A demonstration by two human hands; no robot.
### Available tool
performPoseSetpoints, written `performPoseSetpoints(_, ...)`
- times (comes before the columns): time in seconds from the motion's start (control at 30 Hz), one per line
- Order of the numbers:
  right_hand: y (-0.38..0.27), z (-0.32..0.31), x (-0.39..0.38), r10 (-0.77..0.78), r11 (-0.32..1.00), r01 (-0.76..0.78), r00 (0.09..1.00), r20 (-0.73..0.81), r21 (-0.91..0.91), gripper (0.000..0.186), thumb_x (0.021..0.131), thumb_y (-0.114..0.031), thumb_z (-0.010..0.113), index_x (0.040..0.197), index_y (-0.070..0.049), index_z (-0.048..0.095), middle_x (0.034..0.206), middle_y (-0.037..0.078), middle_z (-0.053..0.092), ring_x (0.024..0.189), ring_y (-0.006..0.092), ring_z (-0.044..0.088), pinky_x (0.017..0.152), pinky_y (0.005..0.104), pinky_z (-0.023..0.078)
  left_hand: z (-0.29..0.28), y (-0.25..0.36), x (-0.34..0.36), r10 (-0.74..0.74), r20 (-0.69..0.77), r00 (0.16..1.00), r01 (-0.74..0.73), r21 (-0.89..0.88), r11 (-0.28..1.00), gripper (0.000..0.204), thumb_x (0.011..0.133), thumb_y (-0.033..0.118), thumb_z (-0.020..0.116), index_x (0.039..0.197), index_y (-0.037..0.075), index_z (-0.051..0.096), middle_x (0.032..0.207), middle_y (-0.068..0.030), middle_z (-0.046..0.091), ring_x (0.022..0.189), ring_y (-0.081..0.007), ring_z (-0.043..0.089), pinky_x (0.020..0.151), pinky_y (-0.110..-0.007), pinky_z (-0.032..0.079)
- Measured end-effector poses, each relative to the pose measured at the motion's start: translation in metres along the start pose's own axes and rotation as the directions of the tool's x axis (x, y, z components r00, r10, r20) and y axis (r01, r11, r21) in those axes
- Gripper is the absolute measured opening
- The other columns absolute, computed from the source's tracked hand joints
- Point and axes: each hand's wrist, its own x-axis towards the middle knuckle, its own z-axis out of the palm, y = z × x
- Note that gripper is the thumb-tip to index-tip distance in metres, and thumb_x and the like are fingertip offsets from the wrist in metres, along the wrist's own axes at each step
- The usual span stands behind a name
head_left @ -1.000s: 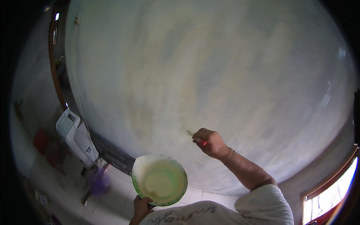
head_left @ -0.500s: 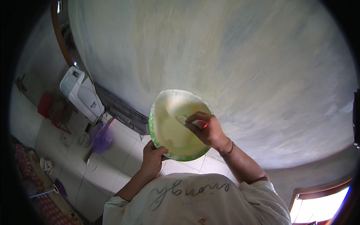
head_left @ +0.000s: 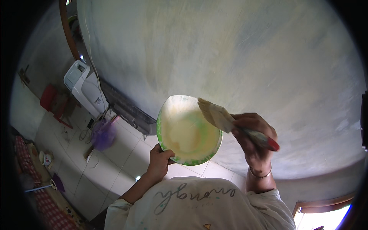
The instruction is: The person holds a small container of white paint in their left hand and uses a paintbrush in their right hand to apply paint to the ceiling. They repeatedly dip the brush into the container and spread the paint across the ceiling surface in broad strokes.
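Observation:
My left hand [head_left: 160, 159] grips the near left rim of a green basin [head_left: 160, 132], thumb over the edge. Cream-coloured paint [head_left: 184, 132] lies in the basin and is smeared up its sides. In my right hand [head_left: 256, 134] is a wide paintbrush [head_left: 220, 115] with a red-tipped handle. Its bristles are coated in paint and hang over the basin's far right rim, close in front of the wall. The wall [head_left: 237, 57] has streaky, uneven grey and cream patches.
Left of me, a white appliance [head_left: 86, 88] stands beside a dark, low ledge [head_left: 126, 109] along the wall. A red chair [head_left: 55, 105], a purple plastic bag [head_left: 103, 135] and a small cup [head_left: 45, 158] are on the tiled floor [head_left: 97, 174]. A bright window [head_left: 322, 218] shows at lower right.
My right hand has lifted the paintbrush out of the basin and moved right, turning the bristles toward the upper left. My left hand still holds the basin, which has shifted slightly right.

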Motion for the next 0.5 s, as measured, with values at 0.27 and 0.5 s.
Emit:
performPoseSetpoints(0.27, 0.046, 0.027, -0.085, 0.006, 0.960, 0.058, 0.974, 0.228, -0.273, 0.026, 0.079, -0.004, 0.082, 0.102, -0.007, 0.071, 0.103, 0.015, 0.070, 0.083, 0.0335, 0.072, 0.076, 0.0384, 0.060, 0.013, 0.004, 0.000, -0.017, 0.055, 0.998, 0.016, 0.029, 0.999, 0.052, 0.079, -0.011, 0.054, 0.131, -0.008, 0.045, 0.123, -0.0220, 0.059, 0.105, -0.0351, 0.068, 0.087, -0.045, 0.063)
performPoseSetpoints(0.5, 0.039, 0.004, -0.097, -0.097, 0.832, 0.314, 0.894, 0.438, -0.457, 0.038, 0.074, -0.008, 0.070, 0.112, -0.008, 0.068, 0.116, 0.012, 0.065, 0.104, 0.0295, 0.070, 0.083, 0.0368, 0.059, 0.016, 0.001, 0.002, 0.042, 0.054, 0.998, -0.041, -0.021, 0.999, 0.046, 0.079, -0.011, 0.055, 0.124, -0.008, 0.048, 0.115, -0.0212, 0.062, 0.097, -0.0345, 0.071, 0.079, -0.044, 0.066)
